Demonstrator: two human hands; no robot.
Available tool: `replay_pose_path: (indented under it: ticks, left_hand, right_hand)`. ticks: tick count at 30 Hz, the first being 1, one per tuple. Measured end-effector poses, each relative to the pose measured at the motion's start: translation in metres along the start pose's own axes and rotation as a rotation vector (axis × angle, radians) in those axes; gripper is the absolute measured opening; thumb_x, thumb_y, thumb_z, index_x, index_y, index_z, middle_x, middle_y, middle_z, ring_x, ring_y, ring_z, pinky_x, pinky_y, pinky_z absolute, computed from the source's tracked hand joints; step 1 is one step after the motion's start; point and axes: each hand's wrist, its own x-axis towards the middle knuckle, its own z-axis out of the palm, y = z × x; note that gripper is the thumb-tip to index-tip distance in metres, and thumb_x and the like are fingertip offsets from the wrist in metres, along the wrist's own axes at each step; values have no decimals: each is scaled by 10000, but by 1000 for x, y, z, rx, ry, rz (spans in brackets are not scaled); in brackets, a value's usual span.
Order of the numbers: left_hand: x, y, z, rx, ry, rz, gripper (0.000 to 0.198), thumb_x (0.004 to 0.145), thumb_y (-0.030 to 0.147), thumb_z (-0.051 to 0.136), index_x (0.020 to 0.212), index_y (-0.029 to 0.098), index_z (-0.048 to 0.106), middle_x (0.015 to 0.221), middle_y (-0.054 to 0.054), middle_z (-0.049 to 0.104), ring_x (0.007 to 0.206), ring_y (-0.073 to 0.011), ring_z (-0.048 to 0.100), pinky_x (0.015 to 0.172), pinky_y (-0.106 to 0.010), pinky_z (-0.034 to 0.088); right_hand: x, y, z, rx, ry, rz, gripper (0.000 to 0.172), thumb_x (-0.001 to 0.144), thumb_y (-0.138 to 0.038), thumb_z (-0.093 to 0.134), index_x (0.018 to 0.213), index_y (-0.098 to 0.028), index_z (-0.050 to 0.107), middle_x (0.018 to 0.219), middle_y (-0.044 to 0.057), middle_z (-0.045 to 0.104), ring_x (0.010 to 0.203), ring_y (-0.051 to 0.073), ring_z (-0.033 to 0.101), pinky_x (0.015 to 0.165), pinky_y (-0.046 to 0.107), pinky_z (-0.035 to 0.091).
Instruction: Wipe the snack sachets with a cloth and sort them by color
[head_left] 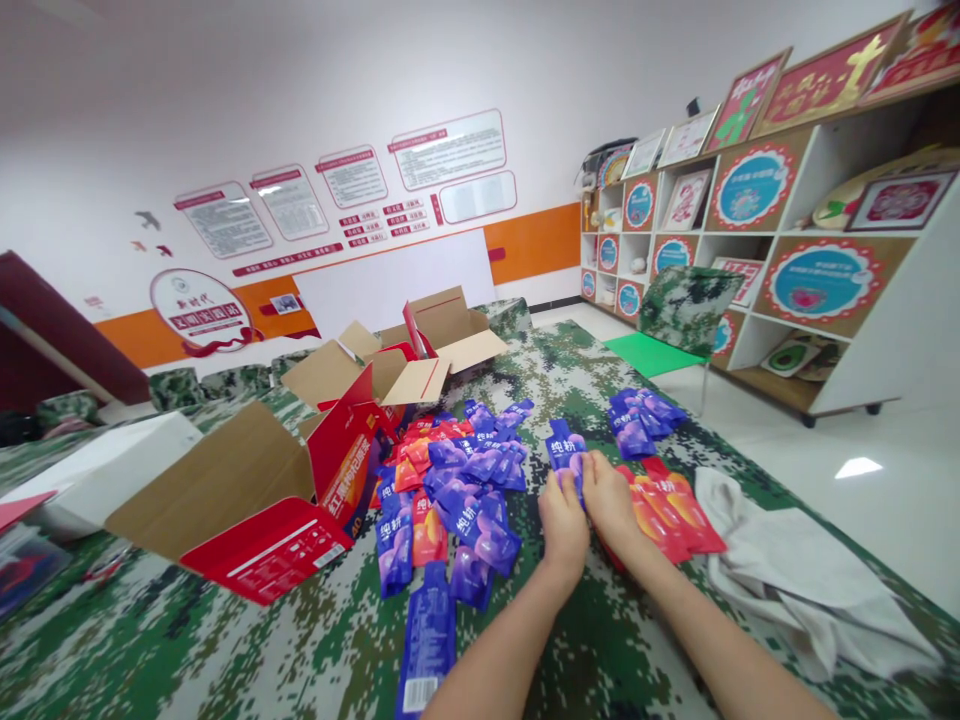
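Between my two hands is a blue drink pouch (564, 446), held upright above the camouflage tablecloth. My left hand (564, 525) grips its lower left side, and my right hand (606, 492) closes on its lower right side. Left of my hands lies a loose heap of blue pouches (466, 520) mixed with red pouches (428, 530). Several red pouches (675, 510) rest side by side just right of my right hand. Beyond them is a smaller group of blue pouches (643, 420). One blue pouch (427, 640) lies near the front, its barcode showing.
Open red cardboard boxes (270, 550) stand on the left of the table, with brown cartons (450, 320) behind. A grey-white cloth (795, 570) lies crumpled at the right edge. Farther left sits a white box (112, 470). Past the table are a green chair (660, 350) and shelves (810, 340).
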Motion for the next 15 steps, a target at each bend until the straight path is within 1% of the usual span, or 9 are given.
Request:
replay_pose_path:
  ticks: [3, 5, 8, 11, 13, 15]
  left_hand:
    - [3, -5, -3, -33, -34, -7, 415, 885, 451, 253, 852, 165, 552, 748, -70, 616, 665, -155, 552, 600, -241, 377]
    - [5, -12, -1, -67, -70, -21, 382, 879, 446, 281, 879, 177, 553, 720, -49, 612, 646, -146, 551, 605, -236, 389]
    - [9, -27, 5, -86, -109, -54, 332, 879, 399, 298, 877, 186, 553, 660, -20, 589, 597, -129, 536, 603, -232, 396]
    - [14, -41, 11, -74, -126, -67, 293, 876, 330, 298, 842, 182, 549, 634, -4, 563, 572, -117, 524, 589, -225, 389]
    - [18, -47, 13, -73, -122, -61, 271, 869, 298, 303, 836, 182, 547, 635, 2, 555, 575, -111, 523, 588, -218, 383]
    - [21, -52, 14, -80, -119, -53, 264, 866, 286, 304, 835, 185, 545, 640, 7, 554, 568, -103, 523, 584, -212, 378]
  right_hand:
    - [7, -2, -7, -114, -20, -23, 342, 908, -330, 235, 821, -171, 524, 684, 66, 621, 593, 162, 561, 541, 248, 304]
    - [22, 2, -13, -212, 1, -11, 369, 912, -337, 221, 853, -159, 539, 694, 79, 631, 606, 173, 581, 553, 258, 317]
    - [55, 20, -22, -358, 36, 50, 443, 915, -350, 167, 939, -119, 544, 741, 127, 641, 679, 214, 619, 596, 283, 364]
    - [86, 43, -23, -445, -32, 137, 433, 910, -337, 187, 1016, -89, 526, 802, 164, 645, 766, 262, 636, 650, 326, 415]
    - [97, 57, -20, -455, -70, 161, 392, 903, -297, 223, 1040, -77, 518, 828, 174, 647, 791, 275, 640, 669, 346, 435]
    - [103, 67, -14, -457, -103, 181, 358, 892, -238, 244, 1033, -63, 522, 835, 184, 646, 807, 283, 643, 681, 360, 448]
